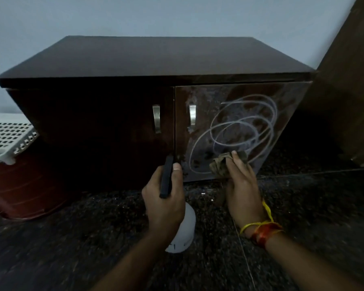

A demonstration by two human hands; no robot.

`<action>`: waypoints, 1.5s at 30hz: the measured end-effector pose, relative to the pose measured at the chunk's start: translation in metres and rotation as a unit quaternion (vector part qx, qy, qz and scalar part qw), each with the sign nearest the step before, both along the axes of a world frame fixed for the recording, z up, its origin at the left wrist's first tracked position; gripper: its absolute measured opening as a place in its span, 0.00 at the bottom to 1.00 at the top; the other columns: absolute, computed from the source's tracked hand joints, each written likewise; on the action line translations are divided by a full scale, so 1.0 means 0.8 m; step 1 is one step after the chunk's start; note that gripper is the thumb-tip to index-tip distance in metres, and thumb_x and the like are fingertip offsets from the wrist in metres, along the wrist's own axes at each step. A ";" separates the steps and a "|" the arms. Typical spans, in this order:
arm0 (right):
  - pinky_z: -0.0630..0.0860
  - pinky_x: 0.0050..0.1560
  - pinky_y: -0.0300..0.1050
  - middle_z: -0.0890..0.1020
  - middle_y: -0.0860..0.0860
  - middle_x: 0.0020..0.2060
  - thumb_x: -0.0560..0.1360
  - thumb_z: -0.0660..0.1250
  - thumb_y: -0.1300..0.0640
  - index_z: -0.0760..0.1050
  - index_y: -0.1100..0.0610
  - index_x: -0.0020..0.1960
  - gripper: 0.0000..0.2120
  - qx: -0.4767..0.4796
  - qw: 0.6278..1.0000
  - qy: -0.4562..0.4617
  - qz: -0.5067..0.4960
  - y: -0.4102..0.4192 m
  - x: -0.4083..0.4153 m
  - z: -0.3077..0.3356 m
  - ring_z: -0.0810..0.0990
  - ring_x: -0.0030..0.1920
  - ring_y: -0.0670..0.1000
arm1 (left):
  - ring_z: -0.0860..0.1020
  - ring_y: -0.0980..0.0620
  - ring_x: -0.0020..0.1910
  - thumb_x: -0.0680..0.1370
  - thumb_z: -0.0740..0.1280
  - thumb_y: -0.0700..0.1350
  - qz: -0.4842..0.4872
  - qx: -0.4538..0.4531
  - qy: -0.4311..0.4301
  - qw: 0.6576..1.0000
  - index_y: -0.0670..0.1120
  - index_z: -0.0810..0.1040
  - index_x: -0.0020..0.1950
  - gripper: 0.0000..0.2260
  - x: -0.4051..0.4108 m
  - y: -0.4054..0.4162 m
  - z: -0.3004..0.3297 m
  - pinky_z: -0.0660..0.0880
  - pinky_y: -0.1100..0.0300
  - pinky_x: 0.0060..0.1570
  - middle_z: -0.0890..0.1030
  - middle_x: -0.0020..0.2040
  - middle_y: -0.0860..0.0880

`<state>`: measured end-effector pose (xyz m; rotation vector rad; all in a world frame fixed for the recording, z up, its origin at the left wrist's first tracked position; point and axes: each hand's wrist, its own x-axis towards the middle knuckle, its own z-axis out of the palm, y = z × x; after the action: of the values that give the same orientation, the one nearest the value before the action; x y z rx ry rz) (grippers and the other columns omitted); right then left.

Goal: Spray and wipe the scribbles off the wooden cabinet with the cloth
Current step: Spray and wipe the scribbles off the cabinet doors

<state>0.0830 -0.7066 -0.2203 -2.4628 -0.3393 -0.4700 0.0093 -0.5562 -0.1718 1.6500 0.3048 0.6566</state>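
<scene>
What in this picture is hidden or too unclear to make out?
Head view only:
- Spray bottle: its neck and trigger are hidden by the left hand.
- Cloth: its right part lies under the right hand.
- Scribbles: their lower end is hidden by the cloth.
- White basket: cut off by the left edge.

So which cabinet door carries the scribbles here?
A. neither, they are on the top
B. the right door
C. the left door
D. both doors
B: the pale looping scribbles cover the right door, where the right hand presses the cloth; the left door looks bare.
</scene>
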 end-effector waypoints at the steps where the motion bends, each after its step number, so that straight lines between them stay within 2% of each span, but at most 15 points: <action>1: 0.60 0.74 0.59 0.62 0.52 0.76 0.75 0.58 0.75 0.67 0.59 0.73 0.28 0.015 1.000 0.002 -0.015 -0.004 0.001 -0.002 0.59 0.75 0.62 | 0.69 0.37 0.29 0.76 0.61 0.58 -0.005 0.008 -0.005 1.000 0.50 0.74 0.38 0.13 0.005 -0.002 0.003 0.69 0.42 0.28 0.70 0.33 0.37; 4: 0.62 0.73 0.60 0.65 0.55 0.74 0.75 0.60 0.74 0.69 0.61 0.72 0.26 0.045 0.998 -0.001 -0.038 -0.016 0.002 -0.007 0.62 0.74 0.63 | 0.69 0.38 0.28 0.79 0.62 0.61 -0.020 0.036 -0.027 0.999 0.52 0.72 0.37 0.17 0.021 -0.009 0.015 0.70 0.44 0.29 0.71 0.34 0.40; 7: 0.61 0.73 0.60 0.65 0.56 0.74 0.76 0.61 0.73 0.68 0.61 0.72 0.26 0.053 0.997 0.002 -0.048 -0.028 0.006 -0.008 0.62 0.74 0.63 | 0.71 0.39 0.30 0.75 0.60 0.63 -0.031 0.045 -0.038 0.998 0.61 0.74 0.37 0.11 0.033 -0.017 0.024 0.72 0.44 0.30 0.73 0.36 0.42; 11: 0.59 0.72 0.48 0.67 0.59 0.73 0.74 0.60 0.75 0.69 0.64 0.70 0.25 0.076 0.993 -0.043 -0.084 -0.041 0.017 0.017 0.66 0.71 0.63 | 0.72 0.37 0.29 0.76 0.60 0.62 -0.030 0.037 -0.038 0.998 0.48 0.74 0.38 0.19 0.041 -0.030 0.023 0.72 0.43 0.28 0.73 0.32 0.41; 14: 0.58 0.72 0.47 0.65 0.60 0.73 0.75 0.59 0.74 0.67 0.64 0.71 0.25 0.108 0.987 -0.068 -0.097 -0.046 0.027 0.043 0.64 0.73 0.61 | 0.72 0.37 0.28 0.78 0.61 0.59 -0.027 0.038 -0.035 0.998 0.43 0.74 0.36 0.21 0.045 -0.039 0.020 0.72 0.43 0.27 0.72 0.30 0.37; 19: 0.62 0.73 0.54 0.64 0.61 0.74 0.75 0.59 0.72 0.66 0.65 0.72 0.25 0.158 0.978 -0.095 -0.096 -0.053 0.042 0.070 0.63 0.74 0.61 | 0.73 0.38 0.28 0.76 0.60 0.61 -0.029 0.046 -0.027 0.998 0.42 0.74 0.37 0.23 0.048 -0.052 0.015 0.73 0.43 0.27 0.74 0.31 0.37; 25: 0.57 0.73 0.43 0.63 0.59 0.75 0.76 0.59 0.71 0.65 0.64 0.73 0.25 0.162 0.977 -0.093 -0.102 -0.058 0.043 0.083 0.61 0.75 0.57 | 0.71 0.34 0.28 0.78 0.61 0.58 -0.038 0.027 -0.022 0.999 0.41 0.73 0.35 0.21 0.052 -0.068 0.017 0.70 0.44 0.26 0.72 0.30 0.35; 31: 0.58 0.74 0.45 0.63 0.58 0.75 0.77 0.60 0.71 0.64 0.63 0.73 0.25 0.175 0.974 -0.086 -0.116 -0.076 0.039 0.083 0.60 0.76 0.55 | 0.71 0.33 0.30 0.77 0.60 0.60 -0.066 0.028 -0.016 0.997 0.36 0.73 0.39 0.26 0.049 -0.085 0.021 0.69 0.47 0.26 0.72 0.32 0.32; 34: 0.58 0.73 0.42 0.63 0.58 0.75 0.77 0.60 0.71 0.64 0.63 0.73 0.25 0.176 0.973 -0.083 -0.128 -0.088 0.034 0.081 0.60 0.76 0.55 | 0.71 0.33 0.30 0.79 0.62 0.60 -0.069 0.030 -0.015 0.997 0.37 0.74 0.39 0.25 0.054 -0.095 0.023 0.72 0.45 0.27 0.73 0.33 0.32; 36: 0.57 0.72 0.41 0.64 0.58 0.74 0.77 0.60 0.71 0.65 0.64 0.73 0.24 0.172 0.972 -0.087 -0.136 -0.095 0.030 0.077 0.61 0.75 0.55 | 0.71 0.33 0.30 0.78 0.62 0.59 -0.077 0.026 -0.017 0.997 0.38 0.73 0.39 0.24 0.058 -0.101 0.025 0.73 0.43 0.27 0.72 0.33 0.32; 38: 0.58 0.72 0.41 0.64 0.59 0.74 0.76 0.60 0.71 0.65 0.64 0.72 0.24 0.172 0.970 -0.088 -0.145 -0.101 0.028 0.074 0.61 0.75 0.55 | 0.69 0.35 0.28 0.77 0.61 0.61 -0.092 0.048 -0.020 0.994 0.38 0.71 0.37 0.25 0.059 -0.107 0.026 0.70 0.46 0.27 0.70 0.30 0.34; 41: 0.58 0.72 0.40 0.64 0.59 0.74 0.77 0.60 0.71 0.65 0.64 0.72 0.24 0.178 0.968 -0.086 -0.154 -0.109 0.025 0.071 0.61 0.75 0.55 | 0.65 0.43 0.25 0.80 0.63 0.56 -0.112 0.072 -0.017 0.991 0.40 0.70 0.34 0.23 0.057 -0.113 0.019 0.66 0.51 0.26 0.68 0.27 0.38; 43: 0.57 0.73 0.40 0.64 0.58 0.74 0.76 0.60 0.71 0.65 0.64 0.73 0.25 0.174 0.969 -0.080 -0.160 -0.115 0.023 0.070 0.60 0.75 0.54 | 0.63 0.50 0.23 0.80 0.64 0.54 -0.124 0.085 -0.007 0.989 0.45 0.68 0.32 0.21 0.054 -0.117 0.009 0.62 0.57 0.26 0.66 0.25 0.45; 45: 0.57 0.73 0.41 0.64 0.59 0.74 0.76 0.59 0.72 0.65 0.64 0.73 0.25 0.172 0.969 -0.075 -0.162 -0.121 0.021 0.069 0.60 0.76 0.55 | 0.63 0.51 0.23 0.79 0.64 0.56 -0.134 0.112 0.001 0.985 0.50 0.65 0.31 0.20 0.051 -0.119 -0.004 0.60 0.60 0.27 0.64 0.24 0.51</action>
<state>0.1001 -0.8030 -0.1651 -2.1488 0.0869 -0.7851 0.0500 -0.6512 -0.1746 1.8644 0.0072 0.4982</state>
